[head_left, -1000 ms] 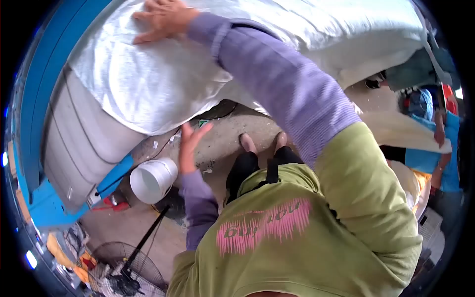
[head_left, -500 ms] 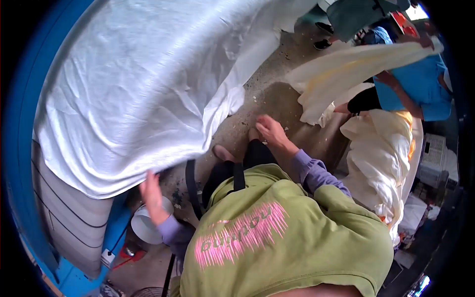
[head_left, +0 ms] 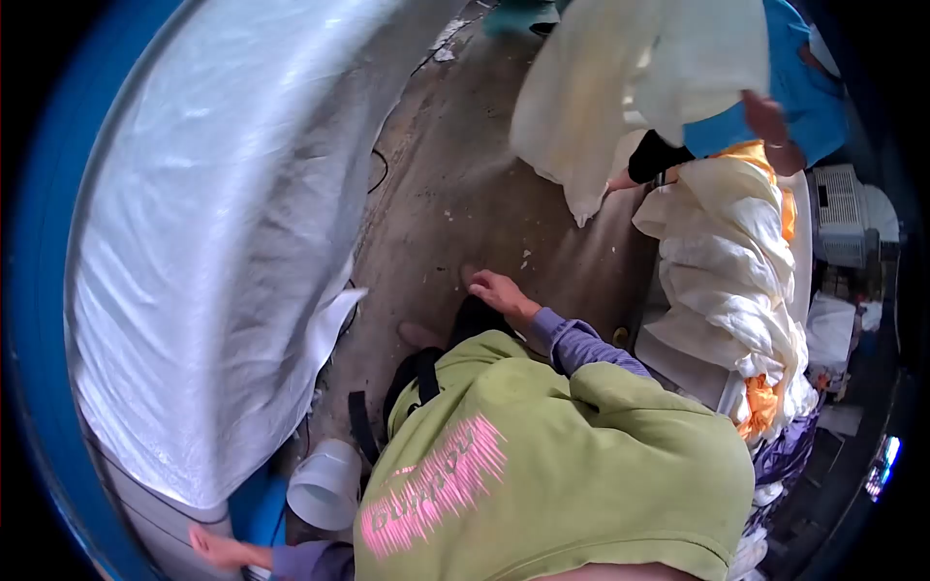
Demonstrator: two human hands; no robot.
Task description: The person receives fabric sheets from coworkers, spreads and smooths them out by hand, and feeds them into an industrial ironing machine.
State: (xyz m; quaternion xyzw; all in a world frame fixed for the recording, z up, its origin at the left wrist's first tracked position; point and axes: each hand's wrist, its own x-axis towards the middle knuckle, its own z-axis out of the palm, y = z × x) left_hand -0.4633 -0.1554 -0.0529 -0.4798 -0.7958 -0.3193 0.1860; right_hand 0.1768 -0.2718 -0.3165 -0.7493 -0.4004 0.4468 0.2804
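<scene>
A large white cloth (head_left: 174,252) drapes over the padded surface on the left and hangs down its near side. My left hand (head_left: 221,549) is beside the grey padded end (head_left: 160,533), just below the cloth's lower edge. Its fingers are stretched out and nothing shows in them; whether it touches the padding I cannot tell. In front of my body, above the floor, my right hand (head_left: 502,293) is empty with loosely bent fingers. It is apart from the cloth, whose loose corner (head_left: 339,308) sticks out toward the floor.
A white bucket (head_left: 325,484) stands on the floor near my left side. At the upper right, a person in a blue shirt (head_left: 804,97) handles a cream cloth (head_left: 581,107). Crumpled cream fabric (head_left: 722,271) is heaped along the right, near a white appliance (head_left: 841,213).
The view has turned. My left hand has moved down and left, away from the cloth's edge. The white cloth now hangs straighter along the left. The other person's cream cloth has swung upright.
</scene>
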